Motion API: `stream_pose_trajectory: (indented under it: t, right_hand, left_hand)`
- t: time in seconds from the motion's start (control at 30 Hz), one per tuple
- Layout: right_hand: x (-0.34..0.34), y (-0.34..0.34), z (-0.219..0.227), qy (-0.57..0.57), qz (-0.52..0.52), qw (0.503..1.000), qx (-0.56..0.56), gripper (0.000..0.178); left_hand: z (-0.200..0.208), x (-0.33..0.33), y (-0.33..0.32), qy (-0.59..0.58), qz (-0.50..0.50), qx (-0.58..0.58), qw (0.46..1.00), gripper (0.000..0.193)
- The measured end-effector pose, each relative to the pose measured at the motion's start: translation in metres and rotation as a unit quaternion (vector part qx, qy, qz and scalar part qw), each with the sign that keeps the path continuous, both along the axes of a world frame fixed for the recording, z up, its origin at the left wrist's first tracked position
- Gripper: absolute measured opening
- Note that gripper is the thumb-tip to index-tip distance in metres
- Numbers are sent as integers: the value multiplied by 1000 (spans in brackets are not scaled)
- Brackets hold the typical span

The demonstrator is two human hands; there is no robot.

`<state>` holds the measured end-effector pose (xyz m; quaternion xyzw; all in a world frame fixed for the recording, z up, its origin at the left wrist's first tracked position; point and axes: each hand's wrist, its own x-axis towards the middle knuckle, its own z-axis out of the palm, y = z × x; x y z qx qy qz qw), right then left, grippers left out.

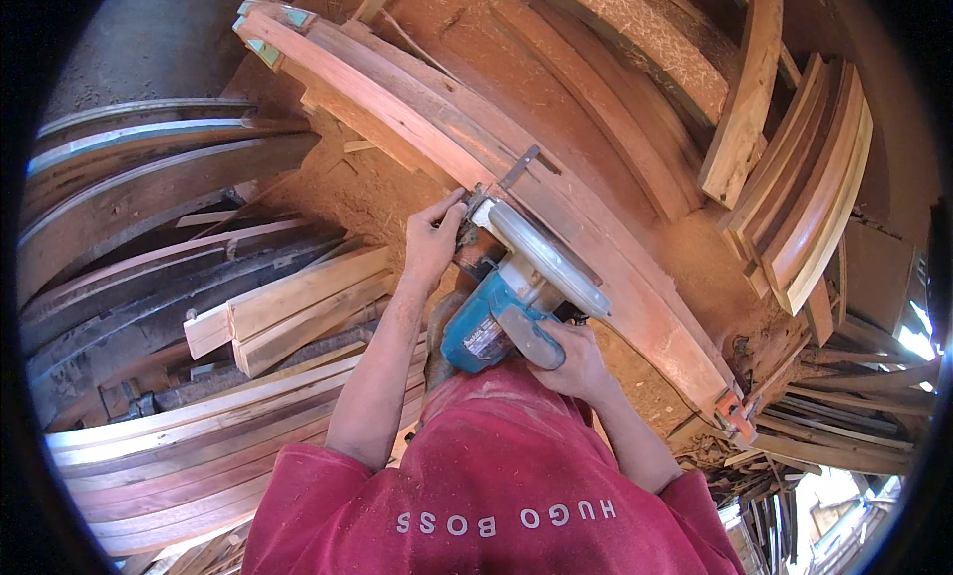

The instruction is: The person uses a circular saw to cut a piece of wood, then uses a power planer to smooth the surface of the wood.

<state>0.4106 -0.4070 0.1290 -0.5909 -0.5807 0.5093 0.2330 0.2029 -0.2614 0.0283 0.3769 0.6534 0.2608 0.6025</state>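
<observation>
A teal circular saw (pixel 476 327) with a silvery blade guard (pixel 546 252) rests at the near edge of a long wooden plank (pixel 606 247). My right hand (pixel 576 361) is wrapped round its rear handle. At the front of the saw, my left hand (pixel 437 232) has its fingers closed on the dark metal front part of the base. A thin metal guide bar (pixel 521 166) with a short crosspiece reaches from there over the plank. The blade is hidden by the guard and the saw's body.
An orange clamp-like piece (pixel 735 414) sits at the plank's near right end. Curved boards (pixel 809 188) stack at the right, and more boards (pixel 199 406) lie at the left. Squared timbers (pixel 288 312) lie beside my left forearm. Sawdust (pixel 357 183) covers the ground.
</observation>
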Motion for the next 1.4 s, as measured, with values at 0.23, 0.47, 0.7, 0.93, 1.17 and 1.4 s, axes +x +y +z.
stream_pose_trajectory:
  t: [0.23,0.47,0.7,0.93,1.17,1.4]
  right_hand:
    - [-11,4,-1,-4,5,1000,8,47]
    - [-19,10,3,-2,4,1000,11,48]
    - [-26,17,4,-5,8,1000,21,50]
    - [-31,31,6,-12,16,999,25,44]
    - [-39,37,4,2,4,1000,14,51]
    - [-48,44,2,-3,2,1000,28,49]
  left_hand:
    - [1,-10,6,2,2,21,1000,35]
    - [1,-17,10,-7,11,17,1000,35]
    - [4,-24,18,1,10,11,1000,35]
    - [1,-30,27,8,-1,19,1000,35]
    - [-8,-38,33,-7,14,36,999,34]
    - [0,-46,44,2,7,27,1000,34]
